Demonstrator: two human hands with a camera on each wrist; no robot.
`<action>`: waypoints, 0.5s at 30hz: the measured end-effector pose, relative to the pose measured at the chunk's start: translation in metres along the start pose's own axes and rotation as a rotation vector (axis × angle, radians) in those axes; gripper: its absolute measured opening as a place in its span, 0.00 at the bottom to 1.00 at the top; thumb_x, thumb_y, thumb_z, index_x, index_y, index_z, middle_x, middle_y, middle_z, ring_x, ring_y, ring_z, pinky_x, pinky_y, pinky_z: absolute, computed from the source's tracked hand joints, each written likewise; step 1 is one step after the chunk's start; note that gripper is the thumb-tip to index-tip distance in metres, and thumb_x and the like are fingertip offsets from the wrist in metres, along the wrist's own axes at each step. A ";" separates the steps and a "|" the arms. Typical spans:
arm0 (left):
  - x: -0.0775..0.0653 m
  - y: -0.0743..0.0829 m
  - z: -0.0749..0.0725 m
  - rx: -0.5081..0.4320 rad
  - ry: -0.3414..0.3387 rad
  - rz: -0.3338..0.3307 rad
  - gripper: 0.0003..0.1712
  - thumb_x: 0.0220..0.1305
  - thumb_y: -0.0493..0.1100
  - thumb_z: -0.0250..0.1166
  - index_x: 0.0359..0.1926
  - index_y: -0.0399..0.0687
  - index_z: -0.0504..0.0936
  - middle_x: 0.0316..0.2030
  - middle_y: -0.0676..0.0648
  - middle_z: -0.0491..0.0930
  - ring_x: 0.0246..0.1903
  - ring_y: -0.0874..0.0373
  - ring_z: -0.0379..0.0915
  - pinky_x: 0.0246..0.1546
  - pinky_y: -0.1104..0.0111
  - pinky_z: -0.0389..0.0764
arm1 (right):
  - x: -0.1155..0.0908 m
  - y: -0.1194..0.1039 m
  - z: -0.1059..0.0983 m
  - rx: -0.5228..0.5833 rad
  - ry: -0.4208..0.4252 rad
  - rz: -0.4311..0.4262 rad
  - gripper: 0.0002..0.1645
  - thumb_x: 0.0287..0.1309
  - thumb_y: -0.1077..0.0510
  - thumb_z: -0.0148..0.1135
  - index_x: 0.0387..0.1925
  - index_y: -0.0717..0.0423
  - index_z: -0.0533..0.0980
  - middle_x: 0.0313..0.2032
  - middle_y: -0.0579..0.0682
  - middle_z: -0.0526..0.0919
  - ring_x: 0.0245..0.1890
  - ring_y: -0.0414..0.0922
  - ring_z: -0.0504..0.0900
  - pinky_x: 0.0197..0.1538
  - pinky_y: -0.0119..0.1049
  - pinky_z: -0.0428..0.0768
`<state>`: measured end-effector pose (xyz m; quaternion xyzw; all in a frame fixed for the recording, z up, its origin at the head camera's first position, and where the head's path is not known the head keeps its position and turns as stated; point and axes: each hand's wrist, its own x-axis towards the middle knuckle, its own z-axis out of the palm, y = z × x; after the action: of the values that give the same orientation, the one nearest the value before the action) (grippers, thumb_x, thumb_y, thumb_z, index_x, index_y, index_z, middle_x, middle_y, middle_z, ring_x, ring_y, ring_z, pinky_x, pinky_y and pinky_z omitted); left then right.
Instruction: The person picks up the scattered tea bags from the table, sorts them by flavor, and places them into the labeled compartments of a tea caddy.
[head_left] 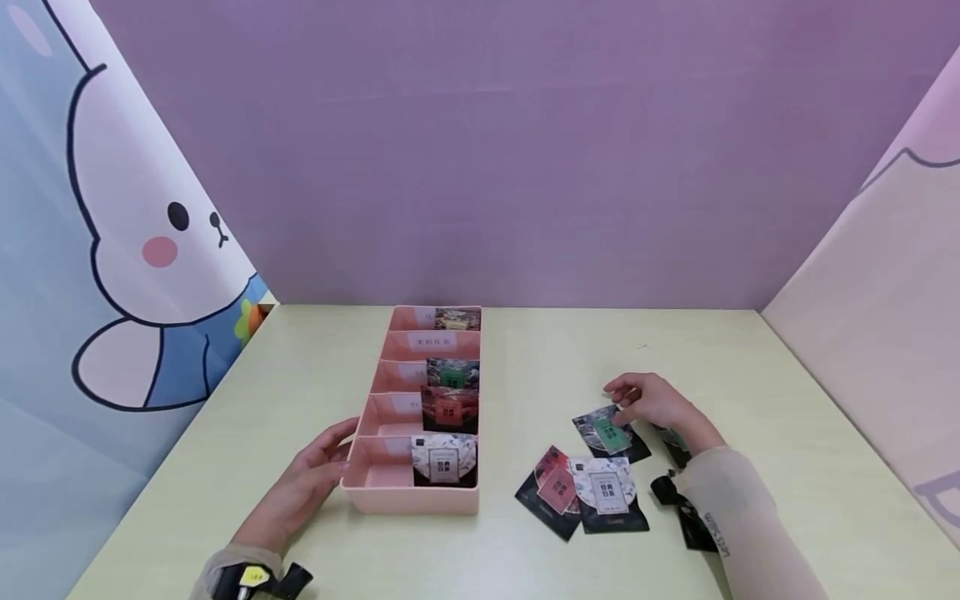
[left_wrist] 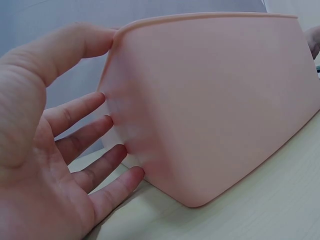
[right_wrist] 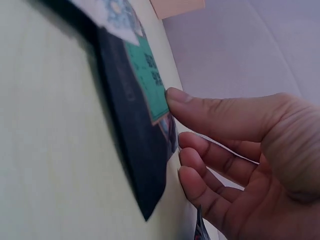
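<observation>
My left hand [head_left: 303, 479] touches the near left corner of a long pink divided box [head_left: 408, 500]. In the left wrist view its thumb lies at the rim and the spread fingers [left_wrist: 112, 120] meet the end wall. Sachets with patterned tops stand in most compartments, among them a white one [head_left: 444, 461], a red one [head_left: 449, 410] and a green one [head_left: 452, 373]. On the right, my right hand [head_left: 660, 408] is over a flat green-labelled sachet [head_left: 611, 435]. Its thumb [right_wrist: 181, 97] touches the label's edge, with the other fingers beyond the sachet's far edge.
A red-labelled sachet [head_left: 553, 493] and a white-labelled sachet [head_left: 608, 497] overlap on the table. Another dark sachet [head_left: 672, 446] and a black one [head_left: 697, 533] lie partly hidden by the right forearm. A purple backdrop [head_left: 480, 167] rises behind the table.
</observation>
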<state>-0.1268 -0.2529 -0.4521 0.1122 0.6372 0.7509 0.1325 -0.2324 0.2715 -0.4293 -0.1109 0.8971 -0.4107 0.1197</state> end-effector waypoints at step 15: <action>-0.002 0.003 0.003 0.005 0.025 -0.056 0.34 0.69 0.33 0.56 0.74 0.37 0.57 0.65 0.53 0.68 0.61 0.66 0.68 0.58 0.72 0.72 | -0.005 -0.006 0.003 -0.019 0.010 0.015 0.21 0.46 0.69 0.74 0.46 0.68 0.81 0.34 0.52 0.80 0.34 0.46 0.75 0.37 0.38 0.75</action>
<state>-0.1244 -0.2511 -0.4482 0.0852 0.6434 0.7468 0.1454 -0.2266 0.2671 -0.4256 -0.1033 0.9023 -0.4018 0.1174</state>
